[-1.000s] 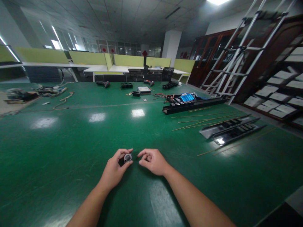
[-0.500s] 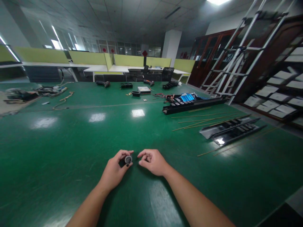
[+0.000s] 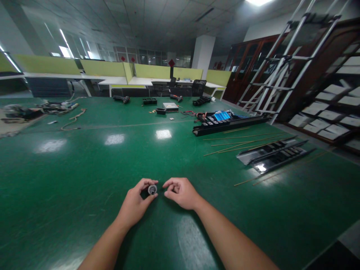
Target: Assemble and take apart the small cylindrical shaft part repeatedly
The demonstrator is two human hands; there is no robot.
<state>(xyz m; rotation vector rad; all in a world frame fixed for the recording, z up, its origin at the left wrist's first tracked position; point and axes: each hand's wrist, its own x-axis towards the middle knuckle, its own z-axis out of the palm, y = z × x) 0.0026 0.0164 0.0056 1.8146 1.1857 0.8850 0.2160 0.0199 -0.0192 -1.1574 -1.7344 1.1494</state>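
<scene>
My left hand (image 3: 136, 204) rests on the green table (image 3: 84, 180) near its front edge, thumb and fingers pinched round a small round grey and black part (image 3: 152, 189). A short gap to the right, my right hand (image 3: 181, 193) lies on the table with its fingers curled and its thumb and forefinger pinched together. Whether anything is between those fingertips is too small to make out. Both forearms reach in from the bottom of the view.
Long black trays (image 3: 274, 153) and thin rods (image 3: 239, 144) lie at the right. A black tray with blue parts (image 3: 225, 120) sits further back. Cables and tools (image 3: 56, 108) lie at the far left. A metal ladder (image 3: 281, 71) leans against wooden cabinets on the right.
The small round part has turned a little in my left fingers. Both hands stay in the same place.
</scene>
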